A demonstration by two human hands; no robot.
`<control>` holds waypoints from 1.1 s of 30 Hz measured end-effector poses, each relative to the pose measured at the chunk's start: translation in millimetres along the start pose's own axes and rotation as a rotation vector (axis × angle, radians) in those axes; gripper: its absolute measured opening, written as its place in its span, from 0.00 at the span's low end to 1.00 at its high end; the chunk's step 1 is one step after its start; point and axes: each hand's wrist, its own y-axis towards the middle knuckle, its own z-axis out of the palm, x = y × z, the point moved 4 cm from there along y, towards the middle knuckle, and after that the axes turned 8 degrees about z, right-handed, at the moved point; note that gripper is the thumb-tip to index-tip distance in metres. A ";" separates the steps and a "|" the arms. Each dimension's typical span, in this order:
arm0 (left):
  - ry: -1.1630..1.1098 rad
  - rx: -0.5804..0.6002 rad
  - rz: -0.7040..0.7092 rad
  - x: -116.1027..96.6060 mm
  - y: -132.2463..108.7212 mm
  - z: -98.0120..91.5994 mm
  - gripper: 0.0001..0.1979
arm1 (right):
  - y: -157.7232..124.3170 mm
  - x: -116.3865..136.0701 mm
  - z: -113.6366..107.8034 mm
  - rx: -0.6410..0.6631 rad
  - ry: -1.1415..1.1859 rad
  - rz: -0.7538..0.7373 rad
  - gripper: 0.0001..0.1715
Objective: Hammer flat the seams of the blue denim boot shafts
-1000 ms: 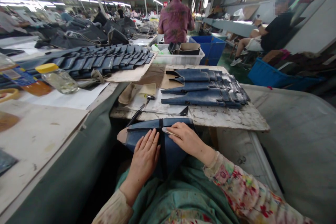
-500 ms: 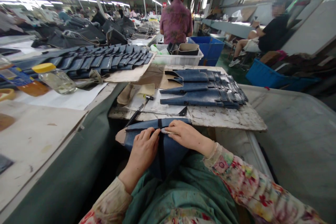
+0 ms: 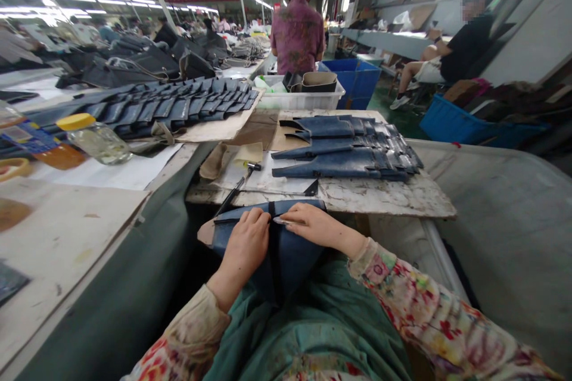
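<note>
A dark blue leather piece [image 3: 286,253] with a black centre strip lies on my lap against the board's front edge. My left hand [image 3: 243,244] rests on its left half, fingers curled down at the top edge by the strip. My right hand [image 3: 310,226] presses on the right half and pinches a small pale flat tool [image 3: 286,221] that points at the strip. Just beyond, a brush [image 3: 235,187] lies on the paint-stained board [image 3: 379,196], beside rows of finished blue pieces [image 3: 353,149].
A yellow-capped jar [image 3: 96,137] stands on the long left table, behind it many overlapped blue pieces [image 3: 179,104]. A white crate [image 3: 304,98] and blue bins [image 3: 460,125] lie beyond. One person stands ahead with their back turned; another sits at right. A grey cart wall [image 3: 500,220] is at my right.
My left hand slid up the piece and its flat fingers curled at the top edge beside the strip. My right hand stayed in place with the tool.
</note>
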 end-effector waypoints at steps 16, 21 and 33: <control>0.015 -0.002 0.254 3.3 -18.7 11.8 0.20 | -1.2 21.7 11.2 -0.020 -0.306 0.075 0.16; -0.002 -0.010 0.207 4.6 -20.0 13.0 0.21 | 0.9 27.0 12.6 -0.013 -0.350 0.151 0.17; -0.060 0.041 0.127 1.6 -16.1 8.6 0.16 | 2.1 20.4 18.2 -0.093 -0.532 0.104 0.19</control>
